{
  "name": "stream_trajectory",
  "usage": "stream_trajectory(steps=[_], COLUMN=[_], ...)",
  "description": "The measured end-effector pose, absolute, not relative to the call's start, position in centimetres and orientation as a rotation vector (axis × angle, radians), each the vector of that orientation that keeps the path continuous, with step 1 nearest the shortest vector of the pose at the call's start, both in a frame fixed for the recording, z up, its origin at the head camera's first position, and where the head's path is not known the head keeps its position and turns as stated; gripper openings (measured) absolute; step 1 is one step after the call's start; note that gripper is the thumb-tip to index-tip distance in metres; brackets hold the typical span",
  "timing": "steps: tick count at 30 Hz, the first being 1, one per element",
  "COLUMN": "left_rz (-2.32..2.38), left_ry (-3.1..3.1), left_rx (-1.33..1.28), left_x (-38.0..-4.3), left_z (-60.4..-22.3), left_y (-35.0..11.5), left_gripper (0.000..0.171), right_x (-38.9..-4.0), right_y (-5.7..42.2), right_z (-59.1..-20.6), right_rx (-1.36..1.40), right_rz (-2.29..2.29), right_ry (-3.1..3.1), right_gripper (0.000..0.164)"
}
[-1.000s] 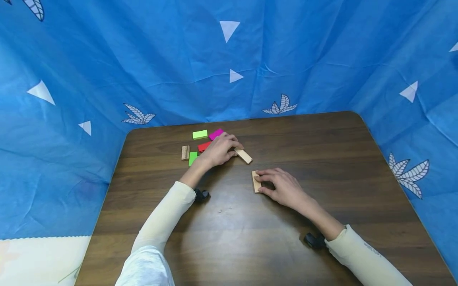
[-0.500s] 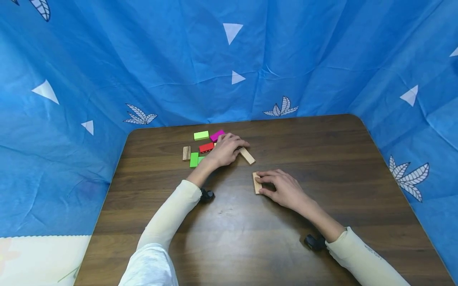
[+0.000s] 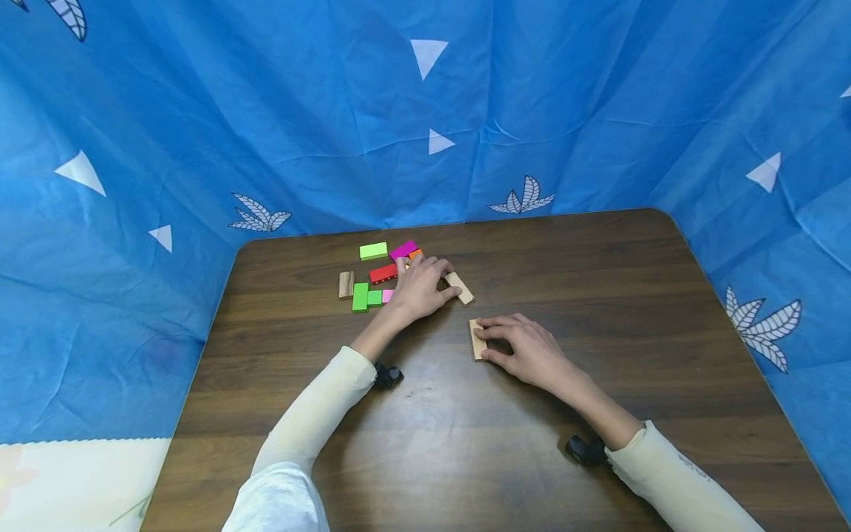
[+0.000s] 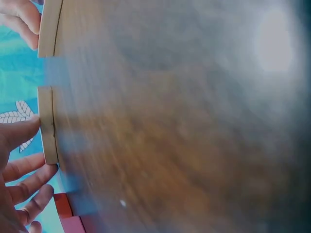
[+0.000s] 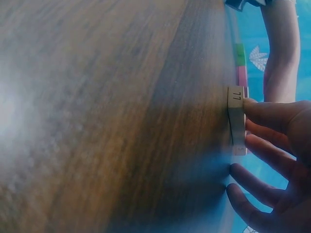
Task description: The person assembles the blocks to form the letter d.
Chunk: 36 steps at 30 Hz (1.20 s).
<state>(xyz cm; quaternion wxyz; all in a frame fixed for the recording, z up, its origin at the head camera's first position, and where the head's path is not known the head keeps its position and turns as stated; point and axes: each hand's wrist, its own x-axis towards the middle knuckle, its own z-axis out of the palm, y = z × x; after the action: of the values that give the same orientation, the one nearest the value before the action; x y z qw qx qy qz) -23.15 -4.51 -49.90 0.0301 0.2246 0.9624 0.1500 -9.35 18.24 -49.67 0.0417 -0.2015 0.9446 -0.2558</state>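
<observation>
My right hand (image 3: 528, 351) pinches a plain wooden block (image 3: 478, 340) that lies flat on the table, near its middle. Numerals mark the end of this block in the right wrist view. Farther back and a little left, a second wooden block (image 3: 460, 288) lies at a slant. My left hand (image 3: 420, 288) has thumb and fingers around that block's left part, and its thumb touches the side in the left wrist view. Behind and under the left hand lie coloured blocks: a red block (image 3: 383, 274), a magenta block (image 3: 403, 250) and an orange one (image 3: 415, 254), partly hidden.
Left of my left hand lie a lime block (image 3: 374, 251), a green block (image 3: 360, 297), a smaller green one (image 3: 375, 298), a pink block (image 3: 388, 295) and a streaked brown block (image 3: 346, 285). A blue curtain (image 3: 319, 111) surrounds the brown table (image 3: 425, 443).
My left hand has shifted slightly right and towards me, and its thumb now lies beside the slanted block. More green and pink blocks show behind it. My right hand stays put.
</observation>
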Motion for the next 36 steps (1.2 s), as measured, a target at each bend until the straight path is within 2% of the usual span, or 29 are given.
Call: stream_trajectory(steps=[15, 36], left_rz=[0.606, 0.585], left_ry=[2.926, 2.855], left_rx=[0.773, 0.854], left_x=[-23.3, -22.4], left_z=[-50.1, -50.0], left_y=[-3.0, -2.5], left_gripper=[0.040, 0.043], right_x=[-9.3, -9.2], right_y=[18.3, 18.1], right_z=[-49.7, -49.8], right_rx=[-0.597, -0.576], right_rz=[-0.785, -0.774], right_ry=[2.887, 2.905], right_gripper=[0.043, 0.043])
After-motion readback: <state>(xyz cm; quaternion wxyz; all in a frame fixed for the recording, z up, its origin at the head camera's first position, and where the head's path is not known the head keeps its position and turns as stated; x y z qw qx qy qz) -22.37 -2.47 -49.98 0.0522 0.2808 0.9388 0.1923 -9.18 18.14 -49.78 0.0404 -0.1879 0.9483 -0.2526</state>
